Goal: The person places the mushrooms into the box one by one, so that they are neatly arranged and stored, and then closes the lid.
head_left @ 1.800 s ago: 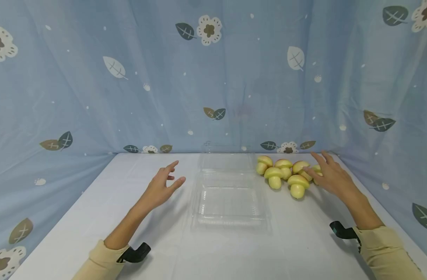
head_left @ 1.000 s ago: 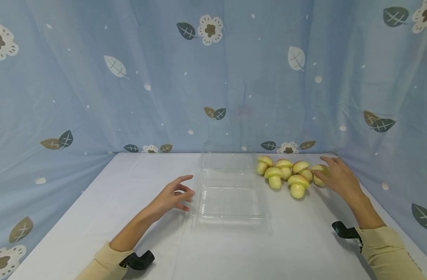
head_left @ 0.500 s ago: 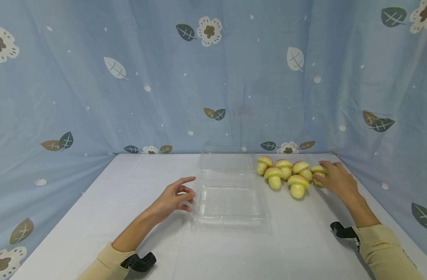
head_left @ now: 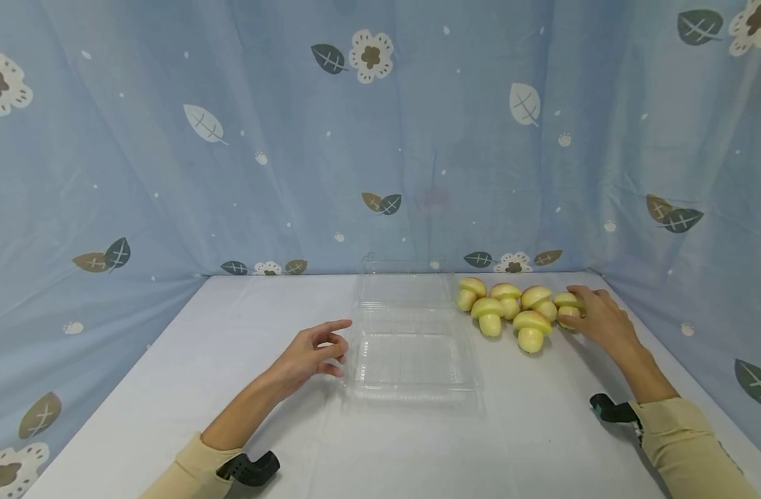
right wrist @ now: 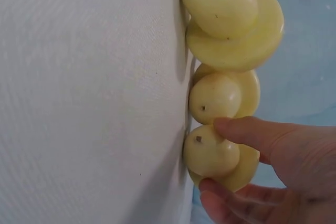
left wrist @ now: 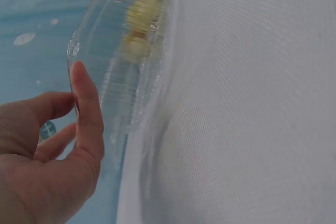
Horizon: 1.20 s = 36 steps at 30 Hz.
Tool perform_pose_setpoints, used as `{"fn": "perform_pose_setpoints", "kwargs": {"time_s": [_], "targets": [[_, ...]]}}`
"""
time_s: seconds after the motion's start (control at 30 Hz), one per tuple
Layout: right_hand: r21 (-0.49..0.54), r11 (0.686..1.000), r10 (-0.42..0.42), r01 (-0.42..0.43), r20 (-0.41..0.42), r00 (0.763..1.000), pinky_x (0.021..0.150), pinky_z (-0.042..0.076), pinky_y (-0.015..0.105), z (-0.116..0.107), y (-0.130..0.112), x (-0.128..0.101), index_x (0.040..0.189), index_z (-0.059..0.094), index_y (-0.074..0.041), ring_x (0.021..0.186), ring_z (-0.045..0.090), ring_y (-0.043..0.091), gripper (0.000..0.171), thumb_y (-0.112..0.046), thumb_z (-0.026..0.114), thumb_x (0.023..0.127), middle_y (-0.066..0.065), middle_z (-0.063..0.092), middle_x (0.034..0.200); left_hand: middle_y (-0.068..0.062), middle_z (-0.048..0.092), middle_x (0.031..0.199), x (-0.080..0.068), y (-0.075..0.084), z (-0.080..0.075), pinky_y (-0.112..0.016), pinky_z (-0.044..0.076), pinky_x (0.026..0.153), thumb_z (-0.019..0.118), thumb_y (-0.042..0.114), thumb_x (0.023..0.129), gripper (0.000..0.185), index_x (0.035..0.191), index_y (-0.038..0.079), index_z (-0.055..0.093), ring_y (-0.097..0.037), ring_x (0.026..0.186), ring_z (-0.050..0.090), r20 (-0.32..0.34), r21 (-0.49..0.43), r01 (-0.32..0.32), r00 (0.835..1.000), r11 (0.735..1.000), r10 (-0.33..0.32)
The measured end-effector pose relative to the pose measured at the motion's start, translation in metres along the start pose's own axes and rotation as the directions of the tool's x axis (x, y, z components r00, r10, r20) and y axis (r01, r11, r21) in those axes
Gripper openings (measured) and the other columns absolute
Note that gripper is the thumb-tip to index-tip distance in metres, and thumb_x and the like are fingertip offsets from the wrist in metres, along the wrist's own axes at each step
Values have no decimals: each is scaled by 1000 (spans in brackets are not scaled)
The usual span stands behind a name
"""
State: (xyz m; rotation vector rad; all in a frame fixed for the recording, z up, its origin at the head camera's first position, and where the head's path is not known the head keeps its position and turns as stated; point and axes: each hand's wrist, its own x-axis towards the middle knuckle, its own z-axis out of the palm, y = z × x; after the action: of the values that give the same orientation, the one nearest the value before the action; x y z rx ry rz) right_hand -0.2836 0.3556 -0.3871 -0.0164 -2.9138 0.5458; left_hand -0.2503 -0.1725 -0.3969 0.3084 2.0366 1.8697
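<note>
A clear plastic clamshell box (head_left: 414, 364) lies opened out on the white table, its hinged lid (head_left: 408, 287) toward the curtain. At its left edge is my left hand (head_left: 312, 357). In the left wrist view, the thumb and a finger pinch the box's rim (left wrist: 74, 50). My right hand (head_left: 605, 320) is at the rightmost of several yellow-green toy mushrooms. Thumb and fingers grip this mushroom (right wrist: 210, 153) from both sides, low at the table. Its neighbour (right wrist: 215, 98) sits right beside the thumb tip.
The other mushrooms (head_left: 531, 331) stand in a loose cluster to the right of the box, near the back. A blue patterned curtain (head_left: 418, 138) hangs behind the white tabletop (head_left: 412, 454). Each wrist wears a black camera mount (head_left: 249, 469).
My left hand has moved right and nearer to me, up to the box's rim. The right hand has come down onto the rightmost mushroom and closed round it. Box and other mushrooms stay put.
</note>
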Motion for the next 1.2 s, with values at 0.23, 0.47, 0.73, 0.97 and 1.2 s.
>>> {"fn": "perform_pose_setpoints", "kwargs": {"time_s": [0.23,0.47,0.73,0.97,1.2], "targets": [[28,1000,-9,8,27,1000,74,35,63,0,1,1,138,28,-1,105,38,51,75,-31,67,80,37,32,122,-8,50,103,1,-2,2,-36,56,68,62,19,86,51,133,27,43,-25,84,57,-11,-21,9,1000,1000,-10],[40,999,-7,6,40,999,72,36,62,0,1,0,138,27,0,104,38,52,77,-28,67,78,38,30,123,-7,49,102,2,-3,3,-36,56,67,60,15,87,53,136,22,41,-23,83,57,-18,-35,7,1000,999,-8],[53,998,-27,25,38,999,72,35,62,-1,1,3,138,26,0,104,38,52,77,-28,68,78,39,30,123,-7,50,103,2,-2,3,-37,56,67,63,19,85,53,134,25,43,-24,83,57,-17,-45,9,1000,999,-10],[53,998,-29,28,21,999,72,36,61,-1,2,6,138,27,-1,104,39,50,77,-26,68,78,38,32,122,-7,50,103,1,1,2,-37,56,67,63,18,85,56,137,22,40,-23,82,57,-14,-57,8,1000,998,-9],[63,998,-23,22,26,999,70,37,60,2,5,3,138,27,0,103,39,51,78,-27,69,78,39,31,122,-7,50,102,2,-3,4,-36,56,66,62,17,86,51,134,25,43,-23,81,57,-9,-62,8,1000,998,-9]]}}
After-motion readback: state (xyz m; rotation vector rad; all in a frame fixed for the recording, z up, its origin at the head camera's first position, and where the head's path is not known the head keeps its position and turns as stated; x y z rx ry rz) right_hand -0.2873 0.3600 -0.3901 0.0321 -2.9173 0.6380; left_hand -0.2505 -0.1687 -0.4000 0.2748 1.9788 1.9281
